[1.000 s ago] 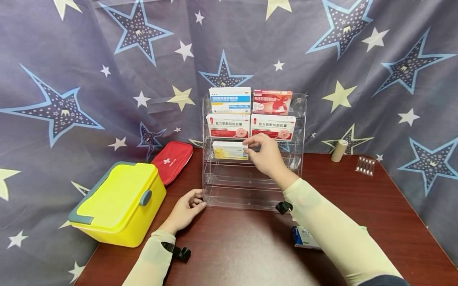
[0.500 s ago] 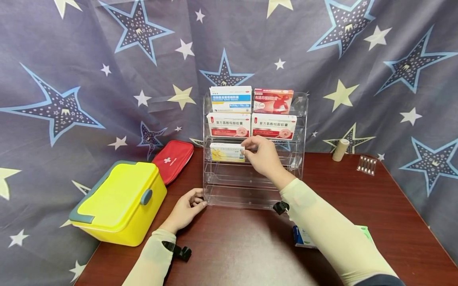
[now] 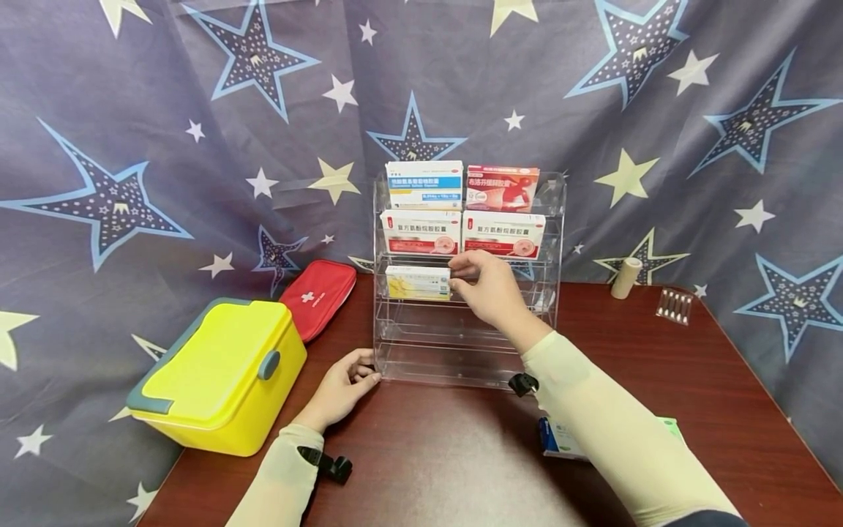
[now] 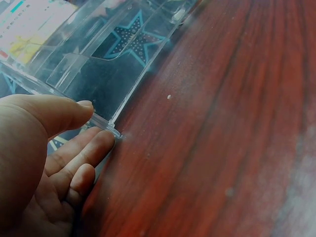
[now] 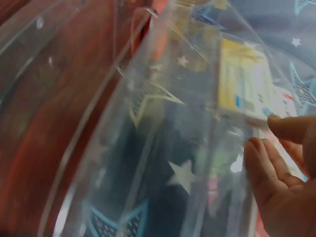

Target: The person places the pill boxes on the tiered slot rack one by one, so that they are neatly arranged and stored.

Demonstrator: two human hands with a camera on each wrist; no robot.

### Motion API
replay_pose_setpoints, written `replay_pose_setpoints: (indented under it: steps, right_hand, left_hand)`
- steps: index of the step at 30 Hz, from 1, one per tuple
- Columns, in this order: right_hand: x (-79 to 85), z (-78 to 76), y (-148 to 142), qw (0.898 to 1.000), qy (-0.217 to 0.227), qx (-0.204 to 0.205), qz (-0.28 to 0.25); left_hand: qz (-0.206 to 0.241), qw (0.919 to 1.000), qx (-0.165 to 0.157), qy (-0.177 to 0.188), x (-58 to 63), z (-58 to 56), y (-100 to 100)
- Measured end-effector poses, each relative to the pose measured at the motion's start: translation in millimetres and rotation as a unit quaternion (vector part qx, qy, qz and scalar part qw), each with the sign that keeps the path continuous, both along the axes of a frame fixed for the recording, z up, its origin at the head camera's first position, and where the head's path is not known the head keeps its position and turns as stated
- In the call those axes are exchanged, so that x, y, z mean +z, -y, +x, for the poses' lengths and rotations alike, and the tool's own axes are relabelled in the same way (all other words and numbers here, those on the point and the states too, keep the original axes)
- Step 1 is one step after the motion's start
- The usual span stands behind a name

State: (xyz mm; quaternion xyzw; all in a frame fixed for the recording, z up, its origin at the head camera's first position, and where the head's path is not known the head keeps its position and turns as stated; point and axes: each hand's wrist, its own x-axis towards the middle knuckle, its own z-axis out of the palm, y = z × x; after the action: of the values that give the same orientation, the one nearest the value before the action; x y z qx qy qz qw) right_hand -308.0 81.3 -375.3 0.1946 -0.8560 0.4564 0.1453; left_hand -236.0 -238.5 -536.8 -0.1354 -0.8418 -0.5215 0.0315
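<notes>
A clear tiered display rack (image 3: 448,364) stands on the table. My left hand (image 3: 339,388) grips its lower left edge, with the thumb (image 4: 69,114) and fingers on opposite sides of the clear side panel. A small white-and-yellow medicine box (image 3: 418,283) sits at the left of the third tier. Beside its right end is my right hand (image 3: 490,293), thumb and fingers parted. In the right wrist view the thumb tip is close to the corner of the medicine box (image 5: 244,81); I cannot tell whether they touch.
Above are a blue-and-white box (image 3: 424,185), a red box (image 3: 502,188) and two red-and-white boxes (image 3: 421,234). A yellow case (image 3: 224,373) and red first-aid pouch (image 3: 319,298) stand left. Boxes (image 3: 560,439) lie under the right forearm; a beige roll (image 3: 626,278) and swab packet (image 3: 674,304) lie right.
The white-and-yellow box has shifted slightly left and down into the tier. My right hand has let go and drawn slightly right from it. The left hand stays on the rack.
</notes>
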Motion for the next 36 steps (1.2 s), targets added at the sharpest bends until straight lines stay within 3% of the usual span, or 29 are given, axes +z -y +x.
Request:
replay_pose_setpoints:
  steps: [6,10,17,22,27,36]
  right_hand:
    - [1.9,24.7,-60.8,0.998,-0.051,0.026,-0.004]
    - [-12.0,53.6,-120.1,0.997,-0.071,0.025,-0.003]
    - [-65.6,101.3,-230.0,0.999,0.011,-0.017,0.030]
    - [-102.6,132.5,-294.3,0.993,0.081,-0.029,0.079]
    - [-120.3,151.0,-329.8,0.985,0.134,-0.006,0.112]
    - [-144.4,157.2,-346.7,0.986,0.108,0.062,0.111]
  left_hand:
    - [0.013,0.9998,-0.008,0.008,-4.5,-2.7,2.2]
    - [0.016,0.9998,-0.011,0.009,-3.9,-2.5,3.0]
    - [-0.001,1.0000,0.003,0.004,-1.0,1.1,2.2]
    - [0.006,0.9999,-0.010,0.008,19.5,12.8,-3.0]
    - [0.017,0.9998,-0.012,0.007,24.1,14.8,-3.1]
    - [0.014,0.9998,-0.015,0.008,23.5,13.1,-4.5]
